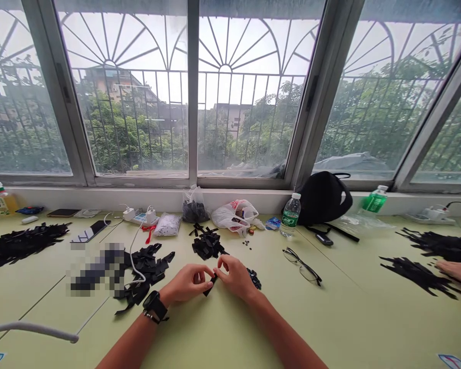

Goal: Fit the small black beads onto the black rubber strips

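Over the pale green table, my left hand (189,282) and my right hand (235,275) meet with bent fingers. A short black fabric strip (209,288) hangs slanted between them. My left thumb and index finger pinch it, while the right fingertips close on its upper end; whether they hold a small piece there is hidden. Just beyond the hands lies a pile of black strips (207,244). Left of my watch wrist is a looser heap of black strips (148,271). Small dark shiny pieces (254,279) are heaped beside my right wrist, partly covered by it.
A white cable (132,256) runs from a power strip (140,218). Eyeglasses (302,266), a water bottle (291,215), a black bag (322,199) and plastic bags (236,216) stand around the far side. At right, another person's hand (457,270) rests by black strips; another hand shows at far left.
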Available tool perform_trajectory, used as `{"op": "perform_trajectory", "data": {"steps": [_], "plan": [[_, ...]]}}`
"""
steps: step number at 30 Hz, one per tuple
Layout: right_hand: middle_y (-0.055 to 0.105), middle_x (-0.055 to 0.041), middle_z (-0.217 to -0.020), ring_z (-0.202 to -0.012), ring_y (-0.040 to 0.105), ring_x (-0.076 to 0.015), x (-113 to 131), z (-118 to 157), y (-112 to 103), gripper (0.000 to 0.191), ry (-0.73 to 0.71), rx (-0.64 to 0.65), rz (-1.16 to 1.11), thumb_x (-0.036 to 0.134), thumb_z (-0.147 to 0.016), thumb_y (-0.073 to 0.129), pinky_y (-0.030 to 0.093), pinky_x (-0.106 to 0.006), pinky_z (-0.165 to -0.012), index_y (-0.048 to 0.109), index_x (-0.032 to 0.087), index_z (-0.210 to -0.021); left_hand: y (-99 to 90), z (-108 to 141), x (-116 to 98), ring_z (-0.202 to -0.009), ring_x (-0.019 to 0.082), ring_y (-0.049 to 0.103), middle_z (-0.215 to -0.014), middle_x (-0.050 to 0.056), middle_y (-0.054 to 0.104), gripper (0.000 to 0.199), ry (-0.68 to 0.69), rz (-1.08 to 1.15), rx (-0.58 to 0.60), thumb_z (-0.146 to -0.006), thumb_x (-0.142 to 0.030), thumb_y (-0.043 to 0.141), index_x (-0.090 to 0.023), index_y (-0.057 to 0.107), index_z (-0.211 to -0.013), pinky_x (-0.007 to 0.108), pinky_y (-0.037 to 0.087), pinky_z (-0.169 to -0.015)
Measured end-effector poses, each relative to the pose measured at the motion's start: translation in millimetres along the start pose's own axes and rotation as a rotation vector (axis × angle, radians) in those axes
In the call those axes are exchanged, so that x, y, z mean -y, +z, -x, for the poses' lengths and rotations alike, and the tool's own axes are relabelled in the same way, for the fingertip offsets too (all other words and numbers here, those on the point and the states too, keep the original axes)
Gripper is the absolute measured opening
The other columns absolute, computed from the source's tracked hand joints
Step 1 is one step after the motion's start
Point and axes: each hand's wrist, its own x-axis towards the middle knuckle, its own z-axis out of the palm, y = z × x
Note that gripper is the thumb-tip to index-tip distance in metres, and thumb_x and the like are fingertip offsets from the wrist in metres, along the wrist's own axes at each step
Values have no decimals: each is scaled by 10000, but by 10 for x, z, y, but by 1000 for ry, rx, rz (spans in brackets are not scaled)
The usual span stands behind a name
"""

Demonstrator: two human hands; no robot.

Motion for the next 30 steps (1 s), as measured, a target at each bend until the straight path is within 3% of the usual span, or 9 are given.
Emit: {"op": "perform_trajectory", "data": {"steps": [2,4,7,10,15,19,23,30], "plan": [[592,16,-709,-657,509,-146,21,1,-4,109,10,-11,6,277,-862,618,297,-247,-621,615,198,-788,0,-7,3,-680,181,557,-846,39,717,273,17,-74,-9,-906,-353,614,-268,761,-1120,281,447,-638],[593,20,-698,-641,510,-138,42,0,-14,117,10,-21,3,274,-867,606,297,-244,-610,619,195,-782,5,-14,19,-940,227,602,-1138,44,729,311,75,-156,-19,-891,-299,619,-302,750,-1172,337,491,-868],[595,23,-687,-628,517,-133,28,-20,-71,129,7,-58,16,281,-870,599,302,-243,-602,634,197,-778,16,-19,65,-1215,272,507,-1386,-22,656,363,134,-250,33,-900,-259,607,-361,735,-1224,439,370,-1115],[572,21,-649,-607,512,-139,-81,-67,-211,161,74,-142,79,317,-872,601,301,-249,-592,662,204,-775,24,-11,115,-1253,285,479,-1432,-45,635,378,112,-294,70,-929,-324,613,-399,698,-1289,481,355,-1131],[581,1,-623,-599,539,-153,-367,-141,-495,185,274,-244,163,336,-839,621,316,-256,-585,707,197,-751,18,4,156,-1341,324,433,-1544,-28,528,457,92,-358,7,-901,-432,679,-389,656,-1355,520,349,-1147],[655,-14,-675,-613,575,-147,-491,-136,-557,109,344,-91,146,256,-767,649,318,-243,-562,728,195,-723,16,0,165,-1363,336,432,-1521,-18,554,533,104,-385,-16,-890,-433,691,-383,608,-1414,527,361,-1153],[701,-30,-721,-634,597,-143,-510,-97,-526,61,322,100,137,176,-705,672,316,-233,-555,725,189,-678,18,-1,169,-1367,338,445,-1501,-20,575,566,109,-419,-29,-895,-453,685,-389,572,-1446,527,384,-1149],[731,-47,-792,-700,628,-152,-478,-62,-633,85,306,197,139,171,-698,692,337,-223,-577,764,196,-736,16,0,153,-1429,360,403,-1540,-22,531,561,124,-459,-4,-930,-460,638,-373,541,-1475,535,361,-1175]]}}
